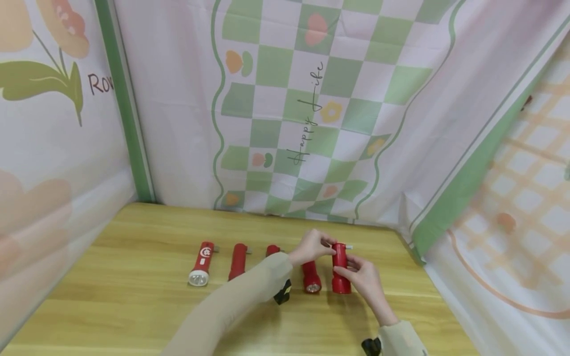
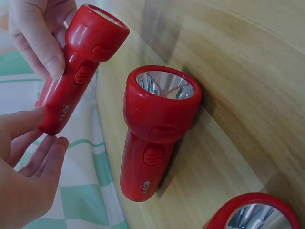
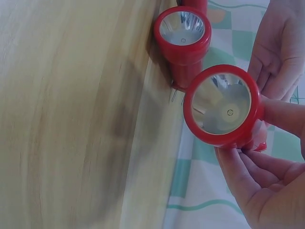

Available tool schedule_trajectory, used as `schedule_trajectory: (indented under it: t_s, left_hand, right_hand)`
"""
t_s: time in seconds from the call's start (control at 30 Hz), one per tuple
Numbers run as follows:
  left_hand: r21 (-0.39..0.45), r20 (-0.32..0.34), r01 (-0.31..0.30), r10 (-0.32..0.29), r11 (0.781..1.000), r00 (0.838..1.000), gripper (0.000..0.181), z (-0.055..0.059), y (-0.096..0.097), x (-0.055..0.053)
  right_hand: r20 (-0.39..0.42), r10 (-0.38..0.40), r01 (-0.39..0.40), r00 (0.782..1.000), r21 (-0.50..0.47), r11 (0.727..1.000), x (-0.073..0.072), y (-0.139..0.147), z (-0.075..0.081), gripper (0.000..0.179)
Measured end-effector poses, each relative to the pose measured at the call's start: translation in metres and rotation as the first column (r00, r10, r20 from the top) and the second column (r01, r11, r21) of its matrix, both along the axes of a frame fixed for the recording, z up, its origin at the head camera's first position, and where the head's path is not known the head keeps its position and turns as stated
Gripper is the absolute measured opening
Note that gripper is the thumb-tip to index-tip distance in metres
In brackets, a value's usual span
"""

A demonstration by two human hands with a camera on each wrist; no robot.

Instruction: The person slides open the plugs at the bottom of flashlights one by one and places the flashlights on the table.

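Observation:
A red flashlight (image 1: pixel 341 282) is held just above the wooden table, its lens end toward me, and short metal prongs stick out sideways near its tail. My right hand (image 1: pixel 366 281) grips its body from the right, thumb on one side and fingers on the other. My left hand (image 2: pixel 26 164) pinches the tail end between thumb and fingertips. Beside it on the table lies another red flashlight (image 2: pixel 151 152) with a switch on its body. The lens (image 3: pixel 221 105) of the held flashlight faces the right wrist view.
Further left on the table (image 1: pixel 133 296) lie a red flashlight with a white head (image 1: pixel 200 262) and a plain red one (image 1: pixel 239 259). My left sleeve partly hides a third red flashlight (image 1: pixel 272 249). A patterned cloth (image 1: pixel 285 123) hangs behind the table.

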State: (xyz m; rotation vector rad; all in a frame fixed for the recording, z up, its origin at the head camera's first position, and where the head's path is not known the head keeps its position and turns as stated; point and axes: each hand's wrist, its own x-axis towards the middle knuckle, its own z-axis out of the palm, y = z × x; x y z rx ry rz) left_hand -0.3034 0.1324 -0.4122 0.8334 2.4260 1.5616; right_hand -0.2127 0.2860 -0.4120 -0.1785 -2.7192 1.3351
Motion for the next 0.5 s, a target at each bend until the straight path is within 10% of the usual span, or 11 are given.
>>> schedule_trajectory:
  t_s: [0.5]
  left_hand:
    - [-0.076,0.013,0.035,-0.034,0.997,0.999,0.034,-0.0021,0.0036,-0.0006]
  right_hand:
    - [0.013,-0.024,0.024,1.000,-0.017,1.000,-0.0050,0.0043,-0.0055,0.050]
